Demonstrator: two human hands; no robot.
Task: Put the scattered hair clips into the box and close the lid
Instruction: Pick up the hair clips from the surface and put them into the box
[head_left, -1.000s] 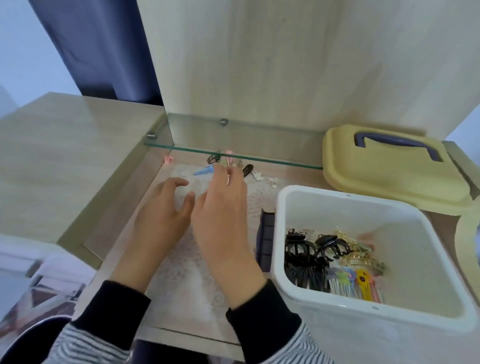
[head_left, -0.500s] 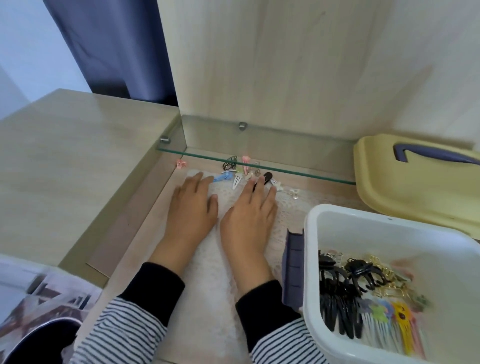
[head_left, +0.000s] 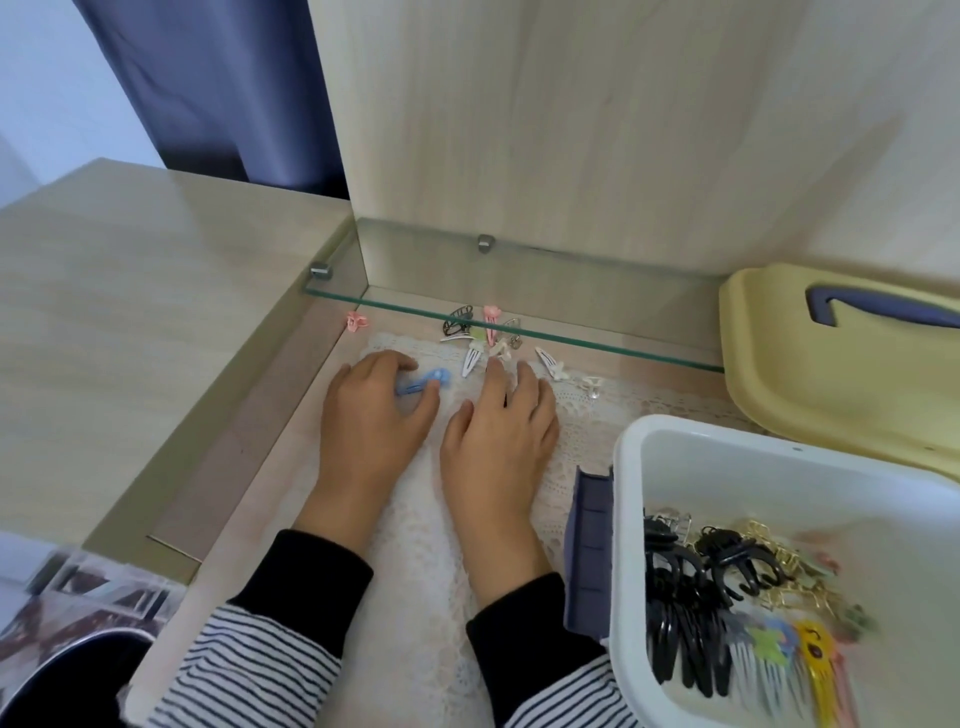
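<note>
Both hands lie palm-down on the lace mat (head_left: 415, 530) that covers the worktop, side by side and nearly touching. The left hand (head_left: 371, 415) curls its fingers round a blue snap clip (head_left: 423, 383), thumb and forefinger closing on it as though gathering it up, so it looks to be grasping that clip. The right hand (head_left: 501, 423) is flat with fingers spread; a dark sliver shows between two of them, but whether it pins a clip beneath cannot be told. Just beyond the fingertips, under the edge of the glass shelf (head_left: 519, 332), sits the remaining scatter: a white snap clip (head_left: 471, 362), a dark claw clip (head_left: 457, 319), a pink clip (head_left: 491, 317) and, further off to the left hand's side, a small pink claw clip (head_left: 357, 322). To the right of the right hand stands the white box (head_left: 727, 452), open, with black claw clips and coloured combs already heaped in its near corner. Its yellow lid (head_left: 810, 384) rests beyond the box, handle up, set aside presumably to leave the opening free until the last clips are in.
</note>
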